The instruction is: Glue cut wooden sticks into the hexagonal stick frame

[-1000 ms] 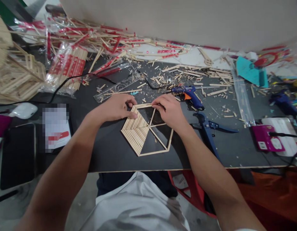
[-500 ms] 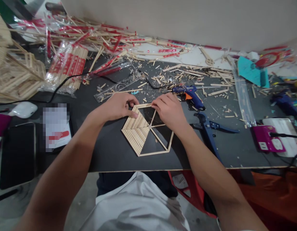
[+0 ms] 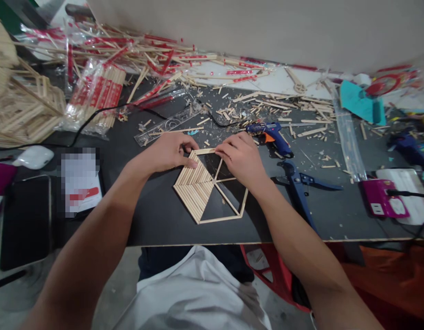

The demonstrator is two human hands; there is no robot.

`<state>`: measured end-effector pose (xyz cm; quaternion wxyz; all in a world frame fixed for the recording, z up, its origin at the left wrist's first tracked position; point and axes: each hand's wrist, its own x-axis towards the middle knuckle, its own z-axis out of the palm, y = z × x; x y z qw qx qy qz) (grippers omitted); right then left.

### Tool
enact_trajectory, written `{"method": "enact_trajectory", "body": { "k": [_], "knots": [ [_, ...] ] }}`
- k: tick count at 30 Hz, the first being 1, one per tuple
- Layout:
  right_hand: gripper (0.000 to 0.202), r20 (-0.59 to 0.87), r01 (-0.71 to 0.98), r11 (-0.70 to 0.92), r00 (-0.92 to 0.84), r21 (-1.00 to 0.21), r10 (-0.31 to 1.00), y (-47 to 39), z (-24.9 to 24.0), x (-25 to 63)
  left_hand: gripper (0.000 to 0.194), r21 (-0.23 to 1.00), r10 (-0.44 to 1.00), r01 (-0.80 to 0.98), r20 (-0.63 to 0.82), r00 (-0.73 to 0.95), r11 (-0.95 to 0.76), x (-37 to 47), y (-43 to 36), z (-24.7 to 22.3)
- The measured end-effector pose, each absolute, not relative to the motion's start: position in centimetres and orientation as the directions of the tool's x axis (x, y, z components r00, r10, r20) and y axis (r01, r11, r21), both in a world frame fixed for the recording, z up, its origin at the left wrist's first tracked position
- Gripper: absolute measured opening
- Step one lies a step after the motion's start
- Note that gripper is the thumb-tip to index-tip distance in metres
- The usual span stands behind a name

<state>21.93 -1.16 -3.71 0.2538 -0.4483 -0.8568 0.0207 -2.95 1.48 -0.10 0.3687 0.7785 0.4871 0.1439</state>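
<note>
A hexagonal frame of wooden sticks [image 3: 220, 219] lies flat on the dark table, with spokes meeting at its centre. Two of its left wedges are filled with rows of close-set sticks [image 3: 194, 197]; the other wedges that show are bare. At the upper-left corner my left hand [image 3: 172, 151] is closed on the frame, its thumb resting on the filled sticks. My right hand [image 3: 242, 158] pinches a thin wooden stick [image 3: 205, 151] along the top edge, near the upper-right corner. That hand and wrist hide part of the frame's right side.
A blue glue gun [image 3: 275, 137] and blue cutters [image 3: 296, 183] lie right of the frame. Behind are a clear ruler [image 3: 167, 124], stick scraps and bundled sticks [image 3: 98, 94]. Phones [image 3: 26, 220] lie left; a purple power adapter [image 3: 383, 198] sits right. A black cable crosses the table.
My right fingertips have shifted very slightly left along the top edge. My left hand and the frame stay in place.
</note>
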Motion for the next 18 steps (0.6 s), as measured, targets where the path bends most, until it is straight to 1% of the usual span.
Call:
{"method": "enact_trajectory", "body": {
  "k": [4,7,9,11,14,18],
  "knots": [
    [0.019,0.459,0.736,0.598,-0.432,-0.318,0.776,-1.1,-3.3,22.3,0.045,0.710,0.871,0.665,-0.154,0.467,-0.231,-2.9,1.5,0.0],
    [0.018,0.479,0.750,0.545,-0.346,-0.376,0.807,-1.1,-2.9,23.4,0.044,0.705,0.878,0.671,-0.147,0.456,-0.230,-2.9,1.4,-0.1],
    [0.019,0.462,0.776,0.480,-0.278,-0.408,0.842,-1.1,-2.7,24.0,0.037,0.695,0.891,0.678,-0.119,0.437,-0.240,-2.7,1.4,-0.2],
    [0.018,0.435,0.788,0.440,-0.246,-0.431,0.866,-1.1,-2.8,24.4,0.029,0.675,0.913,0.692,-0.068,0.402,-0.255,-2.3,1.3,-0.5],
    [0.016,0.401,0.773,0.432,-0.252,-0.464,0.881,-1.0,-3.1,24.1,0.026,0.649,0.942,0.716,0.000,0.337,-0.256,-1.7,1.1,-0.9],
    [0.012,0.352,0.757,0.423,-0.269,-0.498,0.896,-0.9,-3.5,23.2,0.022,0.644,0.946,0.722,0.010,0.324,-0.254,-1.0,0.9,-1.1]
  ]
}}
